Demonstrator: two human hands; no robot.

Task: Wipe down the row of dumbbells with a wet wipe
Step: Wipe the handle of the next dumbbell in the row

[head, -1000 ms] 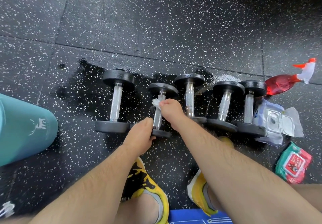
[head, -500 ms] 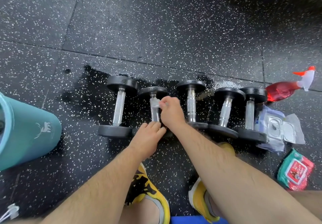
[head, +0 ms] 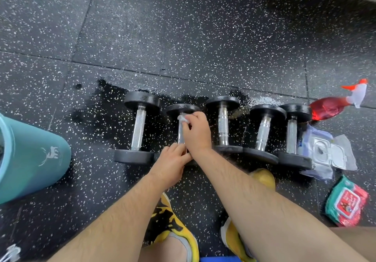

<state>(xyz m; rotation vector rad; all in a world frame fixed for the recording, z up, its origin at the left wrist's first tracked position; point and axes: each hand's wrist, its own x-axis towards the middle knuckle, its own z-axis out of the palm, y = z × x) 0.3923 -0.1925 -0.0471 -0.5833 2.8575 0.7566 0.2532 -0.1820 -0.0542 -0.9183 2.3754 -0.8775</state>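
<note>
Several black dumbbells with chrome handles lie side by side on the speckled rubber floor. My right hand (head: 195,133) pinches a small white wet wipe (head: 182,118) against the far end of the handle of the second dumbbell from the left (head: 181,109). My left hand (head: 173,165) rests on that dumbbell's near head, fingers curled over it and hiding it. The leftmost dumbbell (head: 138,128) lies just to the left, and the third dumbbell (head: 223,126) just to the right of my right hand.
A teal bucket (head: 30,158) stands at the left. Right of the row lie a red spray bottle (head: 333,105), an open white wipes pack (head: 325,153) and a green-red wipes pack (head: 348,201). The floor around the dumbbells is wet. My yellow shoes (head: 173,225) are below.
My right hand has slid the wipe along the handle toward the far head. The lifted dumbbell has come back down flat in the row, with my left hand still on its near head.
</note>
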